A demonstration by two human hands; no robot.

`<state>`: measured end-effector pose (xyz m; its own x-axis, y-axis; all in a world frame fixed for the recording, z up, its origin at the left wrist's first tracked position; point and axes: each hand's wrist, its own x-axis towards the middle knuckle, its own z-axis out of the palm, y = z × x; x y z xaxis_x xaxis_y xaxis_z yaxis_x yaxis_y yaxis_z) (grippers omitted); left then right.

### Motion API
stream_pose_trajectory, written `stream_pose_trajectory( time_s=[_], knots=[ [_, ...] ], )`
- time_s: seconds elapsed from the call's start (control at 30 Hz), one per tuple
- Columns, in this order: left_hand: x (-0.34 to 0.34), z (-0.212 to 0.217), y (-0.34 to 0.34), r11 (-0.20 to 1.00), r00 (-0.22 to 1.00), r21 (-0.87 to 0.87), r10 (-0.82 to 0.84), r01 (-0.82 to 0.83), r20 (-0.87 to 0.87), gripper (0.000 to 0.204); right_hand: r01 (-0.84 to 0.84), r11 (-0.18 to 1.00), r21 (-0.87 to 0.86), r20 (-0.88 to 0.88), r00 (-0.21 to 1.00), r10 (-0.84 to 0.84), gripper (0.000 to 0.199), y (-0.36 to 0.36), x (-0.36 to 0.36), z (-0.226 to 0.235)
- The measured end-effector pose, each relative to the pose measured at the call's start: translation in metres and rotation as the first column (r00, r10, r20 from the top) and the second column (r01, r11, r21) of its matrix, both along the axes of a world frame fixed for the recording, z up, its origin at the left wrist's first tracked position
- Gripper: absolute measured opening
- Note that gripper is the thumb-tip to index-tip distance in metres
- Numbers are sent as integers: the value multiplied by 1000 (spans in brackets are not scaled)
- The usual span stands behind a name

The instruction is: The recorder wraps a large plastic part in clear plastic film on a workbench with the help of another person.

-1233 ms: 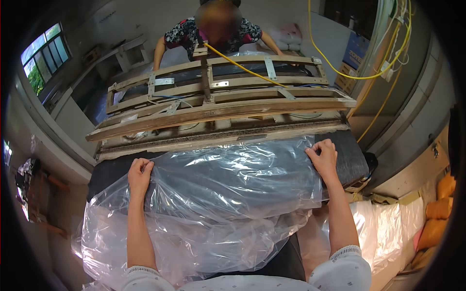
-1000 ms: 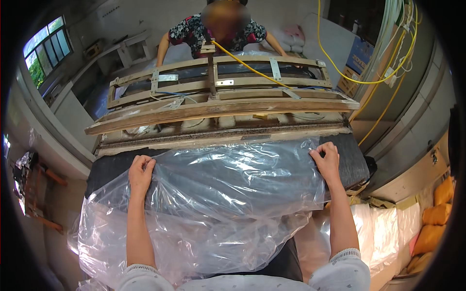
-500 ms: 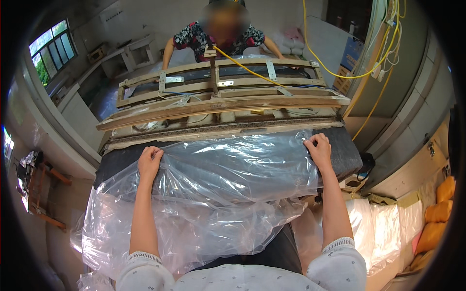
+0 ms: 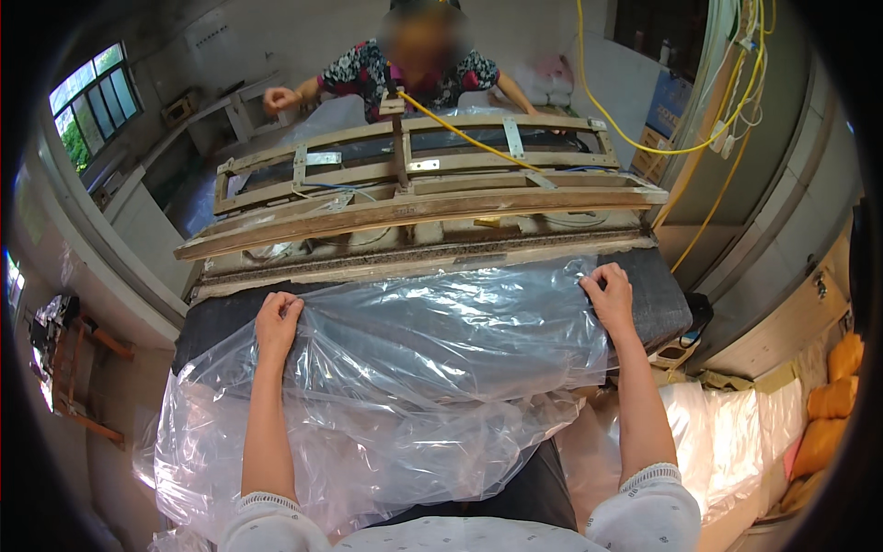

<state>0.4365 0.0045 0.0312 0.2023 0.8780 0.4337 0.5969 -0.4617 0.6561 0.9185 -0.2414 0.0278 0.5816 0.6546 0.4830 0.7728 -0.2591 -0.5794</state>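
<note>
A large clear plastic sheet (image 4: 414,377) lies crumpled over a dark grey cushion (image 4: 658,294) in front of me. My left hand (image 4: 276,322) grips the sheet's far left edge. My right hand (image 4: 609,293) grips its far right edge, close to the cushion's corner. Both arms are stretched forward and the sheet's far edge lies along the base of a wooden frame (image 4: 414,207).
A person in a floral top (image 4: 418,69) leans over the far side of the wooden frame. Yellow cables (image 4: 662,138) hang at the upper right. Orange cushions (image 4: 832,396) sit at the right edge, wooden stools (image 4: 78,368) at the left, a window (image 4: 92,101) upper left.
Both my hands have slid the plastic sheet's edge farther forward, up to the wooden frame. The person opposite has reached one arm out to the side.
</note>
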Motion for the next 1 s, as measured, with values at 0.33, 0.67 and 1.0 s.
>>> stream_pose_trajectory(
  time_s=[0.33,0.67,1.0],
  knots=[
    [4,5,-6,1000,1000,8,-23,23,4,11,-34,999,10,-43,998,35,19,1,-1,5],
    [0,-1,-13,997,999,69,-33,32,16,10,-24,999,21,-10,1000,24,19,-1,-1,3],
    [-8,0,-31,998,997,50,26,-23,-69,13,-31,999,44,58,998,29,21,1,-2,-2]
  ],
)
